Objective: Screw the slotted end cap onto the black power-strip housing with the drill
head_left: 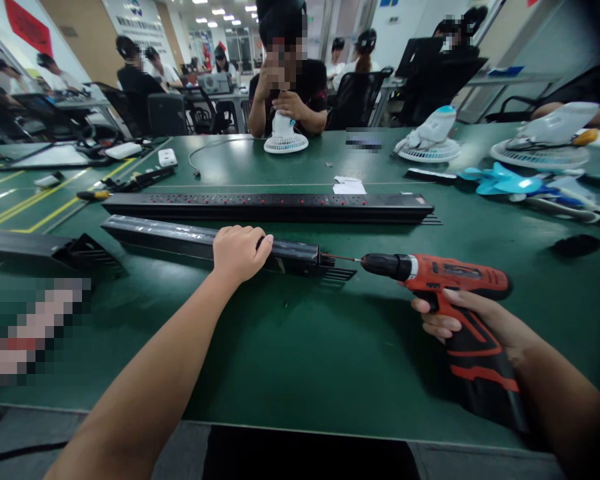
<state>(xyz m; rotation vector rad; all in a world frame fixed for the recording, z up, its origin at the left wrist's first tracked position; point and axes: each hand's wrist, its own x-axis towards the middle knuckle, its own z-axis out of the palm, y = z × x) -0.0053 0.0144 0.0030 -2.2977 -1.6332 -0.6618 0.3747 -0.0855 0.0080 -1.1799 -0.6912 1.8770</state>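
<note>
My left hand [240, 253] is wrapped over a long black bar-shaped housing [165, 235] that lies on the green table. In my right hand [473, 320] is a red and black cordless drill [460, 272], its long thin bit pointing left. The bit's tip reaches the right end of the housing, near some slotted fins; whether it sits on a screw is too small to tell. Just behind lies a similar long black power strip [265, 208] with a row of sockets and small red marks.
Another black housing [20, 248] lies at the left. A person across the table handles a white fan part [286, 141]. To the right are more fan parts [427, 143], blue fan blades [500, 181] and a black piece [576, 245]. White paper [349, 185] lies behind the strip.
</note>
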